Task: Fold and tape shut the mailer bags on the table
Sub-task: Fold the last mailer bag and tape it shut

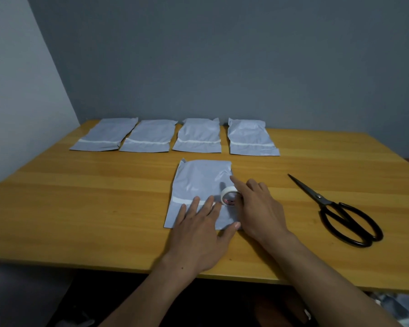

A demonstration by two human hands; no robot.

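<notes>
- The left hand [198,232] lies flat on the near end of the nearest mailer bag [198,178]. Its fingers are straight and spread, pressing the bag down, and the fingertips reach the white strip [180,199].
- The right hand [257,208] comes in from the right. It holds the tape roll [229,195] on its edge on the bag, with the index finger straight and pointing far-left over the roll. The other fingers curl beside the roll, and the thumb is hidden.
- The roll stands just right of the left fingertips, at the right end of the white strip, so the right hand is the nearer one to work it.
- This bag lies in the middle of the table [104,197] with its long axis running near to far. The strip crosses it left to right. As I judge it, tape pulled from the roll has to travel leftward along that line, under or past the left fingers.
- The scissors [335,208] lie well to the right, blades pointing far-left and handles near. They are closer to the right hand.
- A row of four more bags [198,135] lies along the far edge, flat and not yet taped.
</notes>
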